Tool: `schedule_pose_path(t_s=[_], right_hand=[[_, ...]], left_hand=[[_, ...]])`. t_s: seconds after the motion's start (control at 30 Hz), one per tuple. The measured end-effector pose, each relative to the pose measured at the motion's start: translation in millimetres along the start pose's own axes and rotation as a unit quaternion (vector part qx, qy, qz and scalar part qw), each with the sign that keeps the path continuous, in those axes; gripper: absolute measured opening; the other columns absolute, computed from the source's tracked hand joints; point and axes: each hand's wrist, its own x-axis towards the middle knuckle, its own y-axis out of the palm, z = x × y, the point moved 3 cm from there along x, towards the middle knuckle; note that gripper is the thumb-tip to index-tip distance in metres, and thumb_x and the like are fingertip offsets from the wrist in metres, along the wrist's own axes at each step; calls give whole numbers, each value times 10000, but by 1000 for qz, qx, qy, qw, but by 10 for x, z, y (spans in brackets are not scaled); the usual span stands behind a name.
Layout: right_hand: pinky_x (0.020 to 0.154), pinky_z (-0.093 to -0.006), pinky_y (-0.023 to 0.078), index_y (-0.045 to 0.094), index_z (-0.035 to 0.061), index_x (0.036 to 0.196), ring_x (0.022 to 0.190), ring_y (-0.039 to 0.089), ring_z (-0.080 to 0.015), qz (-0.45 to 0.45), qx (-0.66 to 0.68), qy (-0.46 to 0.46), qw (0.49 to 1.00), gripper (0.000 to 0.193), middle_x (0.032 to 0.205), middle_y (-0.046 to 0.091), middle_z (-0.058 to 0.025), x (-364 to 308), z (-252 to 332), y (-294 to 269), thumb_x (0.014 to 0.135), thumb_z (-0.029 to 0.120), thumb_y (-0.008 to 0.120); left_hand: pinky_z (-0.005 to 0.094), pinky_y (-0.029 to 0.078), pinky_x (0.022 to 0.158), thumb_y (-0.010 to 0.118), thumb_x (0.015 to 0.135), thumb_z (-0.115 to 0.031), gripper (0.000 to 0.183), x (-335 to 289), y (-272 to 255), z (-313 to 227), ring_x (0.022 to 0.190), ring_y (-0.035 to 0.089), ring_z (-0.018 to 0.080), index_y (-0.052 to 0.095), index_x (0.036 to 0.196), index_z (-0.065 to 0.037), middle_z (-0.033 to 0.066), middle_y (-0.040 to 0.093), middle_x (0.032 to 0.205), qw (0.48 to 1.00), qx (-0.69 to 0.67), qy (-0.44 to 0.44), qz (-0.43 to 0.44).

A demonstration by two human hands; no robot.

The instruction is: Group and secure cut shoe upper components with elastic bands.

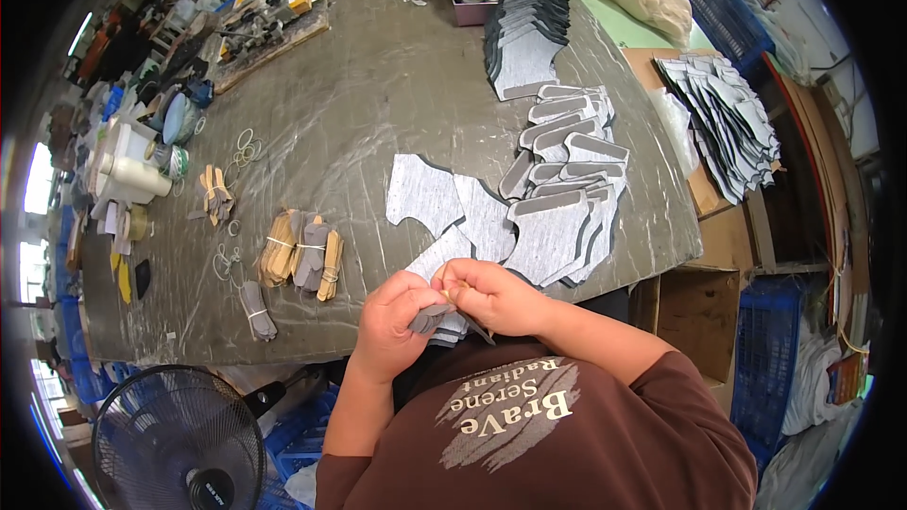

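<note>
My left hand [389, 319] is closed around a small stack of grey fabric pieces [431, 318], close to my body at the near table edge. Fingers of my right hand [493, 297] pinch at the same spot, touching the left thumb, with a bit of something pale yellow between them. A dark thin piece pokes out below the right hand, its kind unclear. Just beyond both hands lie light grey cut panels [423, 195] with dark edges, partly overlapping. Left of them are bundles of tan and grey strips [300, 251] tied with bands, and a lone grey bundle [257, 310].
Overlapping grey panels [557, 227] spread at the right, with another stack [527, 38] behind. Loose rubber bands [248, 146] lie at the left near a thread cone [137, 178]. A black fan [179, 439] stands at lower left. More panels [723, 123] rest on cardboard at right.
</note>
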Motion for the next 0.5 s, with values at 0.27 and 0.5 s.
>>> schedule_pose_path(t_s=[0.27, 0.5], right_hand=[[504, -270, 406, 517, 63, 863, 576, 489, -123, -239, 145, -64, 958, 88, 739, 567, -57, 39, 35, -678, 911, 138, 516], [548, -362, 489, 561, 83, 808, 694, 607, -246, -16, -651, -180, 737, 118, 694, 564, -58, 100, -144, -129, 725, 160, 592]], left_hand=[[216, 375, 501, 626, 844, -5, 77, -446, -127, 537, 563, 460, 76, 560, 810, -25, 13, 535, 746, 888, -255, -280, -261], [194, 345, 436, 636, 838, -8, 68, -378, -183, 631, 529, 470, 61, 578, 874, -10, 11, 524, 657, 831, -338, -329, -296]])
